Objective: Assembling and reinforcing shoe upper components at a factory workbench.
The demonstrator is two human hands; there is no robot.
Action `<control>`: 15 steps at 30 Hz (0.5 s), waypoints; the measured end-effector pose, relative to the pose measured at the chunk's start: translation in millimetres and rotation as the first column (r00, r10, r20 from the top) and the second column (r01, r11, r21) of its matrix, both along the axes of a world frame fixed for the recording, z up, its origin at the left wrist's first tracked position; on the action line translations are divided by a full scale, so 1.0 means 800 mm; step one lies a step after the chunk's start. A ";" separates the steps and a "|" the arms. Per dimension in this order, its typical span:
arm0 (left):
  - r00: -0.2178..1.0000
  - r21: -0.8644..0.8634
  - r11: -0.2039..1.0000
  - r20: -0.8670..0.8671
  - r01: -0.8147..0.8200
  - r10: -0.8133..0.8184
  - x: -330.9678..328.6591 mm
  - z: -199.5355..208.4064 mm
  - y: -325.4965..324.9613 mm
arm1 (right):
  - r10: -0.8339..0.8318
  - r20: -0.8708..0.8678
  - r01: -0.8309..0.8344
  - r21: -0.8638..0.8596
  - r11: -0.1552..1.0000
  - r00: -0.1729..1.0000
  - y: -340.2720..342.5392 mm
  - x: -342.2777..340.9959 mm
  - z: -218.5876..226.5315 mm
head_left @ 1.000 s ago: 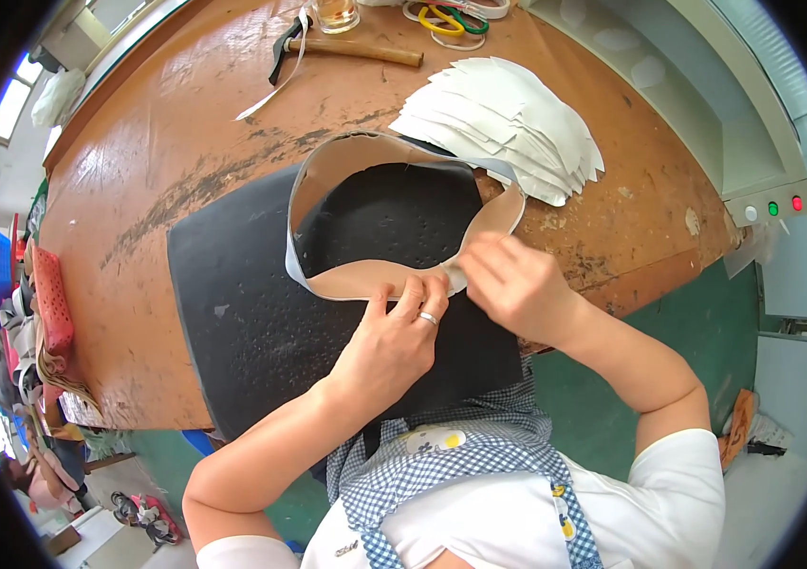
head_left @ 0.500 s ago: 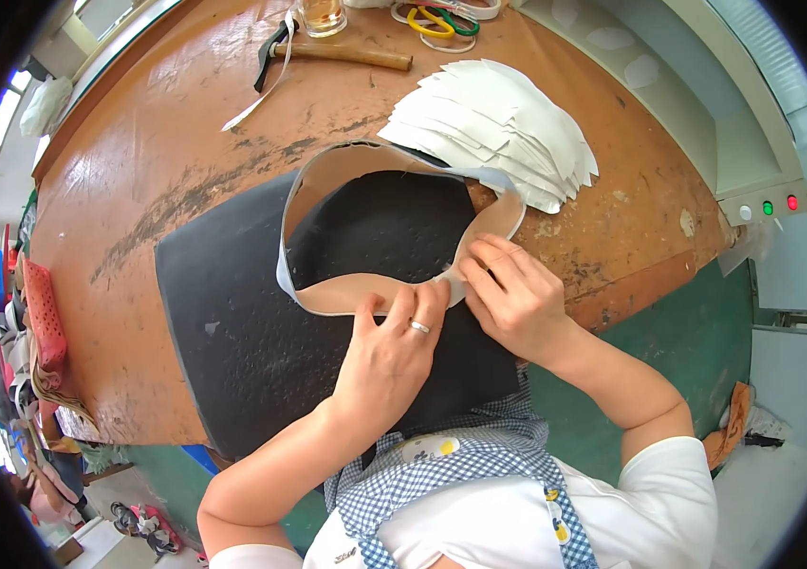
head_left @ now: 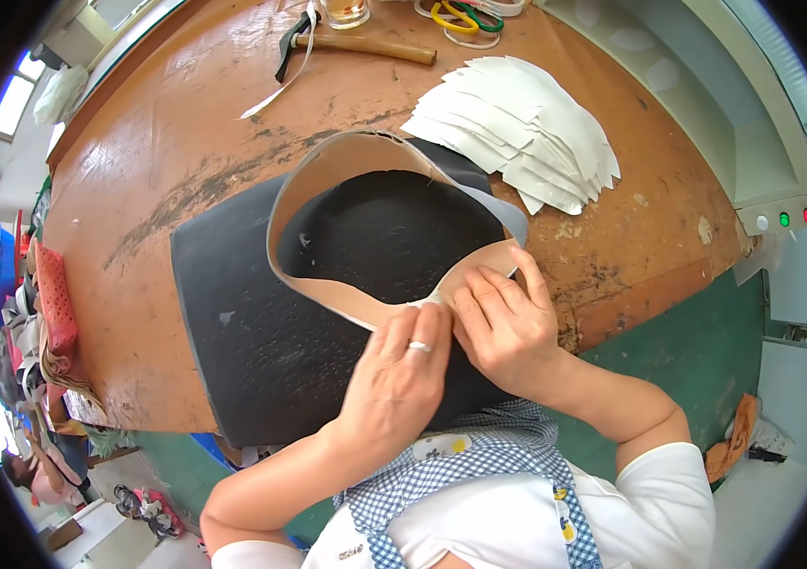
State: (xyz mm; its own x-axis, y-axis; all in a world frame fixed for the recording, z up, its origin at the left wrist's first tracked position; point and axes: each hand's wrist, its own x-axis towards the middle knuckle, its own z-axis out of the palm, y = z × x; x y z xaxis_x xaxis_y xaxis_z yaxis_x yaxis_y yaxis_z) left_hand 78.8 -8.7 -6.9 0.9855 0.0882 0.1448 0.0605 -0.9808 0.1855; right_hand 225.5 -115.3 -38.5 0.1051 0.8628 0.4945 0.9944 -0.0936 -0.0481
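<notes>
An upward-opening, beige-lined loop [head_left: 327,171], its long axis roughly left to right, is held at its near edge by the bunched left hand [head_left: 398,370] and half-curled right hand [head_left: 510,337].

Low in the frame, a white short-sleeved top [head_left: 664,493] bearing a small dark mark [head_left: 351,551], perhaps lettering, sits under a blue-and-white checked apron [head_left: 508,453] with yellow-accented patches [head_left: 460,444], and the left hand [head_left: 394,370] wears a silver-coloured ring [head_left: 419,346].
</notes>
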 end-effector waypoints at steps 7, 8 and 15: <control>1.000 -0.023 1.000 -0.011 0.016 -0.017 0.004 -0.015 0.000 | -0.410 -0.463 0.400 -0.126 0.908 0.786 0.006 0.025 0.003; 1.000 -0.125 0.992 0.000 -0.008 0.008 0.008 -0.013 0.000 | -0.360 -0.563 0.412 -0.038 0.910 0.744 0.010 0.035 0.003; 0.936 -0.707 0.629 -0.143 -0.323 0.320 0.026 -0.007 0.034 | -0.014 -0.317 0.027 0.038 0.999 0.948 -0.014 0.005 0.002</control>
